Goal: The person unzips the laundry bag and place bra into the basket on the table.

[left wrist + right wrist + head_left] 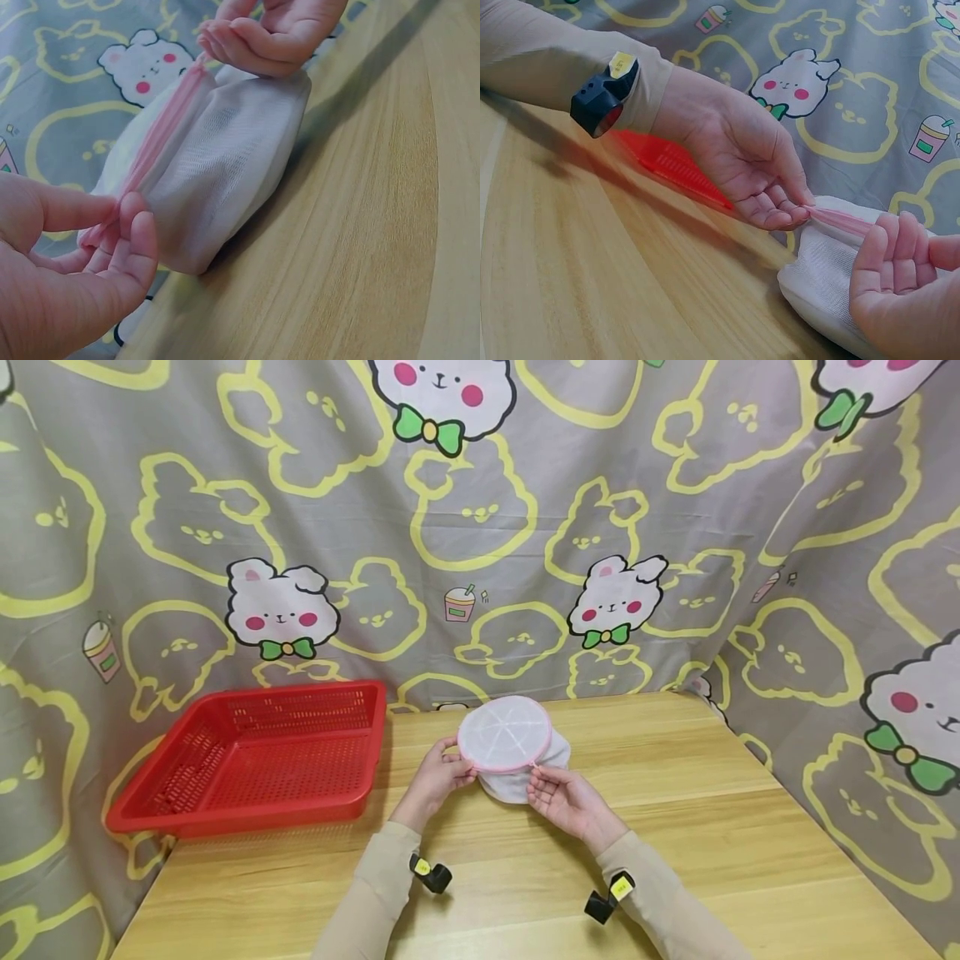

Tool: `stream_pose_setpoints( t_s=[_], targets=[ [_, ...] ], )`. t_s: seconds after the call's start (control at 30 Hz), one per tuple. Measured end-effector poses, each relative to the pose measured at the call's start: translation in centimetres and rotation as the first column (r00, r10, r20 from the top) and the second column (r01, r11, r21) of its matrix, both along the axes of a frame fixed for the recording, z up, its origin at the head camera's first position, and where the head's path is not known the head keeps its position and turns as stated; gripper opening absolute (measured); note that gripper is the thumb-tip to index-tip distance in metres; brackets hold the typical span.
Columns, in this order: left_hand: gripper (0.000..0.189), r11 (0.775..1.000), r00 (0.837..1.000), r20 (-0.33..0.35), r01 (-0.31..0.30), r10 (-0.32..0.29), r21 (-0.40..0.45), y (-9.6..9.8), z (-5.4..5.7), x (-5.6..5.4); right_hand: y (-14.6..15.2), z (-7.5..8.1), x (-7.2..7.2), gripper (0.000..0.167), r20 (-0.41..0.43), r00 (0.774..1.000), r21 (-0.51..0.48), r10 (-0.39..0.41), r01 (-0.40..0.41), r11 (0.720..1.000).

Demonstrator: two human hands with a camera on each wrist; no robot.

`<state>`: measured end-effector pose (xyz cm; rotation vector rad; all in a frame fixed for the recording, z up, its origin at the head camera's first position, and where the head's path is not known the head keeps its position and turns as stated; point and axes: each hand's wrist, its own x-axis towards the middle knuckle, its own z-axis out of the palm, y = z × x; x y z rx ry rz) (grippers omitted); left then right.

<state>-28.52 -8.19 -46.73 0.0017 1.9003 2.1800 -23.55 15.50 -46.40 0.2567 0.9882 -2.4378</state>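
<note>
A white mesh laundry bag, round-topped with a pink zip edge, stands on the wooden table in front of me. My left hand pinches the pink edge at the near left of the lid between thumb and fingers. At the near right, the fingertips of my right hand pinch a small tab at the zip; its remaining fingers are curled. The left wrist view shows the zip band stretched between both hands, and the bag's soft side sags below it. The bag's inside is hidden.
A red plastic basket with slotted walls stands at the left of the table. A grey curtain with cartoon rabbits hangs behind and along both sides. Black cameras sit on both wrists.
</note>
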Motion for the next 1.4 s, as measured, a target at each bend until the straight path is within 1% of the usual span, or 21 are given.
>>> stream_pose_setpoints(
  t_s=[0.27, 0.47, 0.63, 0.9, 1.13, 1.3, 1.4],
  targets=[
    [0.051, 1.000, 1.000, -0.004, -0.007, 0.007, 0.009, 0.0, -0.2, -0.2, -0.3, -0.4, 0.2, 0.028, -0.014, 1.000, 0.031, 0.017, -0.017, 0.999],
    [0.051, 1.000, 1.000, -0.005, -0.004, 0.005, 0.018, 0.1, -0.3, -0.2, -0.7, -0.5, 0.3, 0.028, -0.028, 0.998, 0.053, 0.051, -0.049, 0.997],
    [0.052, 1.000, 1.000, 0.004, 0.012, -0.012, 0.015, 0.1, -0.1, -0.1, -1.0, -0.8, 0.4, 0.028, -0.036, 0.996, 0.073, 0.077, -0.075, 0.995],
    [0.053, 0.999, 0.999, -0.002, 0.034, -0.034, 0.013, 0.4, 0.2, 0.3, -1.5, -1.2, 0.7, 0.026, -0.031, 0.996, 0.087, 0.088, -0.085, 0.993],
    [0.052, 1.000, 0.999, 0.016, 0.029, -0.029, -0.001, 0.8, 0.2, 0.6, -1.9, -1.5, 0.9, 0.027, -0.035, 0.994, 0.112, 0.099, -0.095, 0.989],
    [0.052, 0.999, 0.999, 0.019, 0.041, -0.041, -0.016, 1.1, 0.1, 0.6, -1.9, -1.6, 1.0, 0.027, -0.040, 0.994, 0.119, 0.101, -0.096, 0.988],
    [0.052, 0.999, 0.999, 0.006, 0.045, -0.045, -0.009, 1.2, -0.1, 0.6, -1.9, -1.7, 1.0, 0.027, -0.048, 0.993, 0.121, 0.110, -0.103, 0.987]
  ],
)
